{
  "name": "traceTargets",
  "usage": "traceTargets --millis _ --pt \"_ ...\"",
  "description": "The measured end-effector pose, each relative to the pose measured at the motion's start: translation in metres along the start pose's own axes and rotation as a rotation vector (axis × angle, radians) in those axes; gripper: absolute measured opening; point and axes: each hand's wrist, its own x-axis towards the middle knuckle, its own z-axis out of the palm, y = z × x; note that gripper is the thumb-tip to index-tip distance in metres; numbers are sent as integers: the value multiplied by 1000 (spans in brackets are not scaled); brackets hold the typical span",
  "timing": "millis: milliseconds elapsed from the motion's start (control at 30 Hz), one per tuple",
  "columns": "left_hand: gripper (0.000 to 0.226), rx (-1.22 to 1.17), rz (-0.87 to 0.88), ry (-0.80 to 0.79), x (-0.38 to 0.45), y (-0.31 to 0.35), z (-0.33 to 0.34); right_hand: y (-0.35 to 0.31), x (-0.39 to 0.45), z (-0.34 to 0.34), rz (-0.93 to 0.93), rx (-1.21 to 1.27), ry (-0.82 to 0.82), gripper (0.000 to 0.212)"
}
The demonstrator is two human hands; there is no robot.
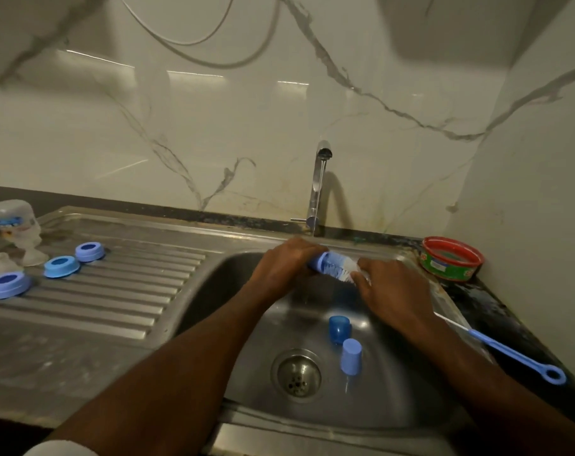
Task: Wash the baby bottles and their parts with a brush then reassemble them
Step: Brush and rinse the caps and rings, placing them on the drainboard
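Note:
Over the sink bowl [266, 324], my left hand [284, 264] grips a blue cap [324, 261] lying sideways under the tap [319, 185]. My right hand [391, 291] holds a brush whose white bristles [347, 273] sit at the cap's mouth; its handle is hidden in the hand. Two more blue caps [339, 329] [351, 356] lie in the bowl near the drain [298, 372]. Three blue screw rings [89, 251] [61, 266] [8, 284] rest on the drainboard [125, 291]. A clear bottle [14, 225] stands upside down at the far left, with a clear nipple [5, 262] beside it.
A thin blue brush with a loop handle [509, 350] lies on the dark counter right of the sink. A red and green round tub [452, 263] stands at the back right corner. A marble-patterned wall runs behind and to the right.

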Motion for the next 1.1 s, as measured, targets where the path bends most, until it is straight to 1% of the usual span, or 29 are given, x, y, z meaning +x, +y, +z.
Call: traceTargets --millis 67,100,133,167,200,267,300,367,433,500,567,600,633,700,733,800,867,900,967,1000,1100 --pt "40 -35 -117 86 1 -3 -2 5 1 -4 -10 27 41 36" --pt "36 -76 -197 104 -1 -6 -3 6 1 -5 -23 16 55 36" --pt "33 -100 -262 95 -1 -8 -3 6 0 -6 -31 -3 53 35" --pt "33 -82 -286 45 -1 -9 -3 5 -1 -4 -39 -24 42 35" --pt "35 -41 -251 -35 0 -7 -2 2 -1 -1 -41 -39 25 35" --pt "41 10 -119 -208 3 5 4 -1 -2 3 -21 -52 -17 34" --pt "43 10 -89 -240 4 9 6 0 -1 3 -9 -52 -34 34" --pt "44 -21 -146 -201 7 5 4 3 0 -1 -2 -6 -44 34" --pt "42 -72 -214 -62 3 -5 3 5 0 -4 -32 21 -8 33" --pt "41 -55 -170 -41 1 -9 5 3 -1 -5 -61 -12 18 33" --pt "40 18 -47 -49 1 -6 8 -2 -2 -5 -85 -66 -2 34" --pt "38 43 -14 -29 2 -6 10 -3 -3 -6 -88 -79 -11 34" --pt "39 56 -18 7 4 -7 10 -3 -3 -7 -92 -75 -11 33" --pt "52 44 -112 73 8 -11 11 -5 -3 -11 -130 -49 -8 33" --pt "61 44 -168 65 8 -11 12 -6 -3 -12 -159 -47 -22 33" --pt "79 24 -202 -3 4 -12 21 -13 -2 -13 -192 -61 -87 36" --pt "95 -152 -203 -125 -3 -10 27 -14 1 -12 -138 -90 -118 39" --pt "97 -245 -194 -197 -5 -8 28 -11 1 -11 -100 -92 -100 36" --pt "87 -303 -113 -286 -6 -2 30 -2 2 -9 -45 -89 -42 29" --pt "79 -303 -75 -290 -5 1 32 2 1 -9 -16 -88 -22 27" --pt "51 -237 -57 -181 5 3 27 9 -1 -9 20 -74 32 31"
